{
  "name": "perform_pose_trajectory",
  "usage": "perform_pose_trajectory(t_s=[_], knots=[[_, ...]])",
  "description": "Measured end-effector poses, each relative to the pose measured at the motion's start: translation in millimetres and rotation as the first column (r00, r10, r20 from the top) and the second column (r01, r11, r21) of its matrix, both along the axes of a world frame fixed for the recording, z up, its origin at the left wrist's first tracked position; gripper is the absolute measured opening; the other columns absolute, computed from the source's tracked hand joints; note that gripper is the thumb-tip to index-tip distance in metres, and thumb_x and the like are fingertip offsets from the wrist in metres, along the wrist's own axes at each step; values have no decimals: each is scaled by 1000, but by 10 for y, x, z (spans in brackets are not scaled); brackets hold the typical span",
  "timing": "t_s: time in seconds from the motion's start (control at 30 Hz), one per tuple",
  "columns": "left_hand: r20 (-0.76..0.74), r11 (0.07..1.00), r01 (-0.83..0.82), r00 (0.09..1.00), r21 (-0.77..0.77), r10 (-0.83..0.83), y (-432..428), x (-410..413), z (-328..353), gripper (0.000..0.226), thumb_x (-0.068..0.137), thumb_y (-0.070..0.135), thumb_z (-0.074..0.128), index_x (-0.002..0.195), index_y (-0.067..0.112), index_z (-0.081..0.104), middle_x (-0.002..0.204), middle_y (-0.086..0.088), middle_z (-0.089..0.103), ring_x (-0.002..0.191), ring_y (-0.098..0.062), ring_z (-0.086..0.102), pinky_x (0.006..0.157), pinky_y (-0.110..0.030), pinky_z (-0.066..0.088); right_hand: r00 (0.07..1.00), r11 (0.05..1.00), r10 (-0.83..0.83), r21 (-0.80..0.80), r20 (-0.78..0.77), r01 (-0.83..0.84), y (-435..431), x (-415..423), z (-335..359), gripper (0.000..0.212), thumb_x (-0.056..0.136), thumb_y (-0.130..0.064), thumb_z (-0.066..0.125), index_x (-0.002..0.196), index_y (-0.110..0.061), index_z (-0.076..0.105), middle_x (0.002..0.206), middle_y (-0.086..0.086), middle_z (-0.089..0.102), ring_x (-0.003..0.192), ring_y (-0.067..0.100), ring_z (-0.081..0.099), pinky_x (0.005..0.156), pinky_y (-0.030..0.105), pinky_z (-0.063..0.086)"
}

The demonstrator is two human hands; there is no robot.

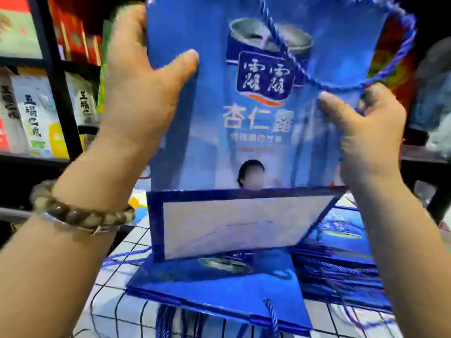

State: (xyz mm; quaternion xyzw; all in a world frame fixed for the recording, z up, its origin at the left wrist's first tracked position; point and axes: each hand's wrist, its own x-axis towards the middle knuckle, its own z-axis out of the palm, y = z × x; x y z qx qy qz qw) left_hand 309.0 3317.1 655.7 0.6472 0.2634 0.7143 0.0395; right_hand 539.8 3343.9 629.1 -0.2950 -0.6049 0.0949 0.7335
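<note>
I hold a flat blue paper gift bag [256,123] upright in front of me, printed with cans and white characters, its folded white bottom panel [239,228] facing me. My left hand [144,84] grips its left edge near the top, thumb on the front. My right hand [366,132] pinches the right edge, where the blue rope handle [341,86] loops past the fingers. A beaded bracelet [80,215] sits on my left wrist.
Another blue bag [219,289] lies flat below on a white checked tablecloth [114,301], with a stack of several more bags [341,252] at the right. Dark shelves [56,69] with boxed goods stand at the left and behind.
</note>
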Motion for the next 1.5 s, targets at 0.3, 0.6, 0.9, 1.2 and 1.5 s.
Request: perform_pose_trajectory(t_s=[0.3,0.6,0.9,1.2,1.5], knots=[[110,774,271,961,-572,-255,1348,1184,-259,78,69,-10,68,133,8,27,113,-16,54,89,-23,56,72,-32,51,947,712,-114,-640,302,290,480,1178,155,15,73,-10,69,67,-2,59,33,-8,46,32,0,40,36,13,29],[-475,631,-252,854,-734,-212,2084,1893,-1648,86,79,23,70,142,11,13,123,-18,57,110,-33,56,81,-31,43,675,299,-18,-640,738,708,1290,1736,-1184,20,80,-17,70,67,-8,57,81,12,54,66,19,46,53,20,35],[-970,727,-644,191,-238,-148,2120,1898,-1804,52,87,60,42,108,15,56,112,-7,62,100,-24,57,68,-29,39,330,194,201,-368,922,909,1327,1806,-1391,47,86,-42,57,113,-3,55,111,15,60,86,23,49,70,28,37],[-844,744,-398,277,-536,-459,1267,2267,-1755,51,94,46,26,127,10,43,133,-14,43,121,-33,40,98,-39,34,291,458,314,-413,904,787,1053,1402,-1340,40,100,-30,31,131,-7,42,134,15,46,120,29,44,91,32,36],[-737,583,-487,216,-650,-640,1352,2311,-2230,71,92,56,15,148,14,2,155,-11,-9,142,-27,-10,114,-47,2,212,303,540,-424,814,854,1048,1377,-1894,61,96,-51,16,148,-23,-1,156,5,-14,143,26,-10,111,55,5]])
